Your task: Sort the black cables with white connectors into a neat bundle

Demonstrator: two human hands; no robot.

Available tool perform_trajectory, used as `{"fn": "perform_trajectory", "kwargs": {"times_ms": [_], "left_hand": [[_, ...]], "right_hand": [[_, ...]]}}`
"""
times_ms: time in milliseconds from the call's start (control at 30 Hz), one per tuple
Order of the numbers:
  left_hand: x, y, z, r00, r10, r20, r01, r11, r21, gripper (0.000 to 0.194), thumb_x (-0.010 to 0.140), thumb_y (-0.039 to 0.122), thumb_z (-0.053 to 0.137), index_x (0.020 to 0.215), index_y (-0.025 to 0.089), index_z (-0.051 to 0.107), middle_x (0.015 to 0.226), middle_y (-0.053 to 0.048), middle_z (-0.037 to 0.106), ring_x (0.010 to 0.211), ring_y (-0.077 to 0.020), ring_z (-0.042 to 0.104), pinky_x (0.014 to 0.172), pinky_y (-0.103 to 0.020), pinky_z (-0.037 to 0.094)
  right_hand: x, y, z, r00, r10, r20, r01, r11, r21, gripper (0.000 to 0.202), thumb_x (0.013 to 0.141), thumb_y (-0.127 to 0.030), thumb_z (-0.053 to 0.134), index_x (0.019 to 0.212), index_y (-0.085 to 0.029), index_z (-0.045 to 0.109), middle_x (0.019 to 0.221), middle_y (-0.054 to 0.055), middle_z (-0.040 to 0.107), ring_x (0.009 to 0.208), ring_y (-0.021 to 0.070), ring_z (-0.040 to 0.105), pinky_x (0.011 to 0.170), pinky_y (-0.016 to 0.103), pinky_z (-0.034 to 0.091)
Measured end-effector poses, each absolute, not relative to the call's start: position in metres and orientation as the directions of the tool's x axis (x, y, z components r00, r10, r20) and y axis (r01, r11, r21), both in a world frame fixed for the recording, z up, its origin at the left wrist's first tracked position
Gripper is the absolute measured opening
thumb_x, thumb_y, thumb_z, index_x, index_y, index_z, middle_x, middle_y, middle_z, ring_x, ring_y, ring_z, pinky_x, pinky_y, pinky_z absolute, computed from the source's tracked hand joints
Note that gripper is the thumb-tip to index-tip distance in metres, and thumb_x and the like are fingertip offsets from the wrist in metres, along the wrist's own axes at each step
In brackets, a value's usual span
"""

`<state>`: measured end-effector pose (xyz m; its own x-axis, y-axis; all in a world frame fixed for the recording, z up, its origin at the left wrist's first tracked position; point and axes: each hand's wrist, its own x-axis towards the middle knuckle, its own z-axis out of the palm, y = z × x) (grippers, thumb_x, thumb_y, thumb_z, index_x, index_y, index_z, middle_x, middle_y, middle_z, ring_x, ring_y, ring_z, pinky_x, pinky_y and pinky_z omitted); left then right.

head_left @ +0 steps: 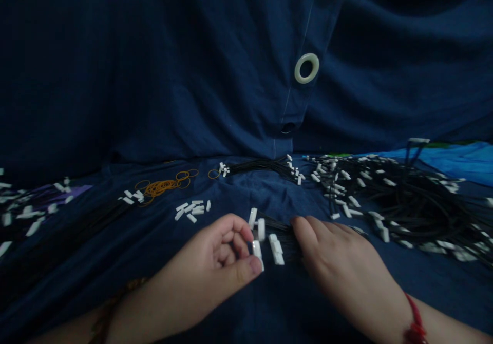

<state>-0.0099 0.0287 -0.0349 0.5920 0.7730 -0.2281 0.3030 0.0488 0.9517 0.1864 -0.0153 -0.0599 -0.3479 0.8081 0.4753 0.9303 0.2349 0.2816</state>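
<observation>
The left hand (215, 269) touches a white block-shaped plastic plug (256, 249); thin black wires (274, 224) run right, under the right hand (335, 254). I can't tell either grip.

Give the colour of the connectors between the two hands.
White connectors, shown in the head view.

Left hand (219, 263) curls its fingers (233, 223) inward; right hand (336, 249) arches palm-down.

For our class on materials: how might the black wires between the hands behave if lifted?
The wires would probably sag and bend: similar ones in the pile at right lie in loose curves. They look thin, so likely light. The white plugs may snag on one another, since they are blocky and wider than the wires.
</observation>
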Motion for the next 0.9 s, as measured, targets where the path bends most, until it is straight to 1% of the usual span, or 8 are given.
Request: {"fn": "perform_trajectory", "kwargs": {"times_ms": [167, 333, 467, 533, 600, 667, 767, 900], "left_hand": [[-0.007, 0.023, -0.033, 0.618, 0.764, -0.184, 0.241, 0.038, 0.970, 0.012, 0.087, 0.029, 0.038, 0.091, 0.018, 0.043, 0.061, 0.008, 0.047, 0.038, -0.0021, 0.033, 0.034, -0.012, 0.025], [-0.006, 0.021, -0.041, 0.583, 0.802, -0.126, 0.222, -0.009, 0.975, 0.023, 0.079, 0.024, 0.054, 0.096, 0.021, 0.040, 0.069, 0.006, 0.052, 0.050, -0.0049, 0.044, 0.043, -0.013, 0.037], [-0.002, 0.025, -0.045, 0.495, 0.857, -0.142, 0.261, 0.009, 0.965, 0.016, 0.083, 0.027, 0.044, 0.097, 0.021, 0.039, 0.060, 0.008, 0.047, 0.039, -0.0048, 0.039, 0.032, -0.012, 0.029], [-0.001, 0.026, -0.046, 0.492, 0.852, -0.180, 0.303, 0.026, 0.953, 0.015, 0.083, 0.029, 0.044, 0.094, 0.021, 0.040, 0.061, 0.007, 0.047, 0.039, -0.0062, 0.041, 0.030, -0.012, 0.028], [-0.001, 0.026, -0.049, 0.512, 0.844, -0.159, 0.355, -0.040, 0.934, 0.012, 0.083, 0.030, 0.046, 0.089, 0.020, 0.045, 0.062, 0.006, 0.049, 0.045, -0.0081, 0.047, 0.034, -0.015, 0.036], [-0.003, 0.026, -0.051, 0.530, 0.846, -0.063, 0.406, -0.188, 0.894, 0.010, 0.085, 0.030, 0.047, 0.085, 0.020, 0.049, 0.065, 0.004, 0.054, 0.055, -0.0095, 0.053, 0.046, -0.018, 0.042], [-0.005, 0.027, -0.054, 0.526, 0.850, 0.026, 0.460, -0.310, 0.832, 0.013, 0.087, 0.032, 0.046, 0.089, 0.021, 0.053, 0.070, 0.003, 0.058, 0.062, -0.0107, 0.055, 0.056, -0.020, 0.044], [-0.001, 0.026, -0.055, 0.557, 0.812, -0.175, 0.423, -0.096, 0.901, 0.023, 0.087, 0.036, 0.042, 0.099, 0.018, 0.051, 0.076, 0.000, 0.061, 0.054, -0.0096, 0.053, 0.047, -0.019, 0.043]], "right_hand": [[0.186, -0.015, -0.057, -0.310, 0.848, 0.429, 0.930, 0.178, 0.322, 0.026, 0.066, 0.000, 0.049, 0.076, -0.020, 0.035, 0.062, -0.002, 0.046, 0.047, 0.0158, 0.048, 0.050, 0.026, 0.026], [0.186, -0.018, -0.056, -0.311, 0.839, 0.446, 0.930, 0.173, 0.323, 0.026, 0.065, 0.000, 0.049, 0.076, -0.020, 0.035, 0.061, -0.002, 0.045, 0.046, 0.0153, 0.047, 0.048, 0.026, 0.024], [0.185, -0.021, -0.059, -0.357, 0.799, 0.484, 0.930, 0.255, 0.265, 0.031, 0.059, 0.001, 0.049, 0.076, -0.020, 0.034, 0.062, -0.003, 0.046, 0.049, 0.0152, 0.047, 0.051, 0.026, 0.025], [0.185, -0.021, -0.061, -0.350, 0.794, 0.497, 0.934, 0.253, 0.254, 0.033, 0.057, 0.001, 0.049, 0.076, -0.020, 0.034, 0.063, -0.003, 0.046, 0.050, 0.0157, 0.047, 0.051, 0.027, 0.025], [0.185, -0.021, -0.062, -0.329, 0.798, 0.504, 0.939, 0.223, 0.260, 0.033, 0.057, 0.001, 0.050, 0.077, -0.020, 0.035, 0.063, -0.003, 0.046, 0.050, 0.0164, 0.047, 0.051, 0.027, 0.025], [0.185, -0.020, -0.061, -0.321, 0.800, 0.507, 0.941, 0.208, 0.267, 0.031, 0.059, 0.000, 0.050, 0.076, -0.020, 0.034, 0.062, -0.002, 0.045, 0.049, 0.0164, 0.047, 0.051, 0.026, 0.025], [0.184, -0.020, -0.060, -0.332, 0.800, 0.499, 0.937, 0.219, 0.272, 0.030, 0.060, 0.000, 0.050, 0.076, -0.020, 0.034, 0.062, -0.003, 0.044, 0.048, 0.0159, 0.046, 0.051, 0.026, 0.025], [0.186, -0.021, -0.060, -0.320, 0.800, 0.508, 0.937, 0.188, 0.295, 0.027, 0.063, -0.002, 0.050, 0.076, -0.020, 0.036, 0.061, -0.002, 0.044, 0.047, 0.0164, 0.045, 0.050, 0.027, 0.024]]}}
